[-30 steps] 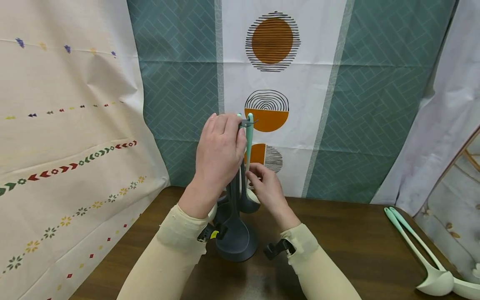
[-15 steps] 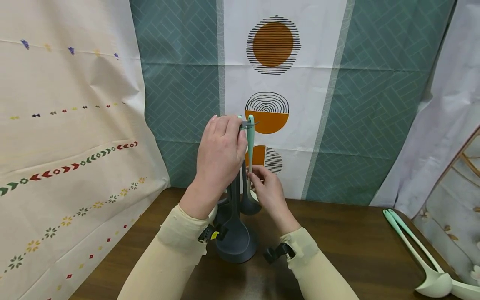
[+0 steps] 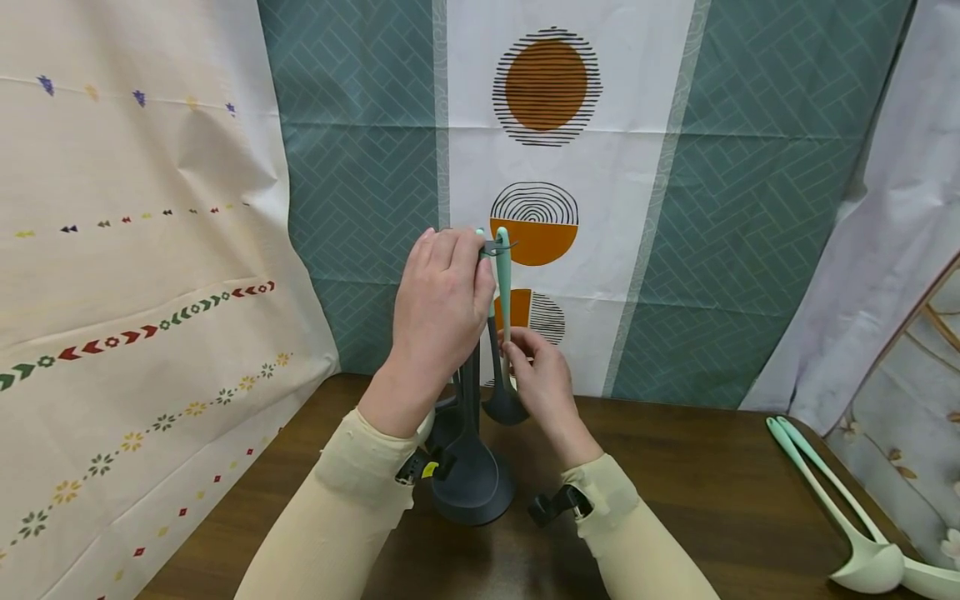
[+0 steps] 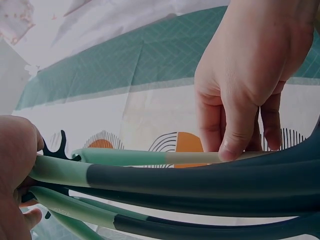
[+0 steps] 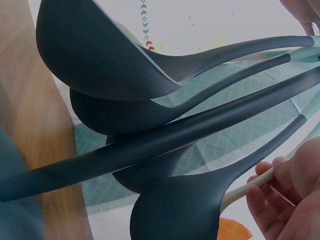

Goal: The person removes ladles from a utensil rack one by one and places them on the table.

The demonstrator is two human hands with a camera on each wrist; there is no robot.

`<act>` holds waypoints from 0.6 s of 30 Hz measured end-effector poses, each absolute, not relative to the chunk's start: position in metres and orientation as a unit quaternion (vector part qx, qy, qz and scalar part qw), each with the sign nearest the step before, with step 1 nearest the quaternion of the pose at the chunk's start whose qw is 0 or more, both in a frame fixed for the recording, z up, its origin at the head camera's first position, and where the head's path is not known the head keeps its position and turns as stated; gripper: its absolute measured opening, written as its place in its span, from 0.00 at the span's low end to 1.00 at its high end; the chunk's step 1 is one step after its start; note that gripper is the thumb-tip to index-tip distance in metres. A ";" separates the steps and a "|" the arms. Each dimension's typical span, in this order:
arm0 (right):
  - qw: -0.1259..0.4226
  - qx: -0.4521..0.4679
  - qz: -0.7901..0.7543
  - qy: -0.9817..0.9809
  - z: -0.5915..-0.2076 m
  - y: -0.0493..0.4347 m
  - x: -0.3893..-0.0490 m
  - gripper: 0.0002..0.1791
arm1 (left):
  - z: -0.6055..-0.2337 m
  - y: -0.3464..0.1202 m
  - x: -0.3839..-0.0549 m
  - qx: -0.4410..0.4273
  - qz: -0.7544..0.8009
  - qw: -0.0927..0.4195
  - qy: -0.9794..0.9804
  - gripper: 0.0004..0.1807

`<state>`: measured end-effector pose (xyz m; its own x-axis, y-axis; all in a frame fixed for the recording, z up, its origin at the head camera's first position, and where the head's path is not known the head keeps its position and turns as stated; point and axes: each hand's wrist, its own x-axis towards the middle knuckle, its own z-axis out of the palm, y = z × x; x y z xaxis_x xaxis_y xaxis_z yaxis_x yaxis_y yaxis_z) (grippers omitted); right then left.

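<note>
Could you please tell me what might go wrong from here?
The cream-stemmed utensil could miss or slip off the hook if the right hand shifts its pinch. That hand might also knock the dark ladle close beside it. Uneven pressure from the left hand, at the top, could tip the stand.

The table point(image 3: 690, 467) here is dark brown wood, catching a little light. A dark stand point(image 3: 505, 498) rests on it by a round base, between the left and right edges, somewhat nearer the left. Along the right edge lie a pale ladle point(image 3: 868, 568) and another utensil point(image 3: 928, 575), green handle ends together near the far right corner, the bowl partly covering its neighbour.
</note>
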<state>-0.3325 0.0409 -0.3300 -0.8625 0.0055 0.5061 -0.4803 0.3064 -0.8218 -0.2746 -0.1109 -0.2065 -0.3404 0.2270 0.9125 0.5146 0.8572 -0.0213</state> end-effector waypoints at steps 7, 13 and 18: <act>0.220 0.158 0.572 -0.774 -0.330 0.041 -0.332 0.09 | -0.206 -0.111 -0.275 -0.230 -0.135 0.526 -0.807 0.16; 0.211 0.169 0.582 -0.766 -0.332 0.041 -0.333 0.09 | -0.206 -0.112 -0.275 -0.231 -0.136 0.529 -0.805 0.16; 0.215 0.161 0.582 -0.768 -0.331 0.043 -0.333 0.10 | -0.207 -0.112 -0.275 -0.230 -0.137 0.530 -0.805 0.16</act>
<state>-0.3328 0.0425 -0.3312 -0.8559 0.0032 0.5172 -0.4970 0.2713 -0.8242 -0.2754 -0.1117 -0.2066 -0.3327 0.2251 0.9158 0.5157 0.8565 -0.0232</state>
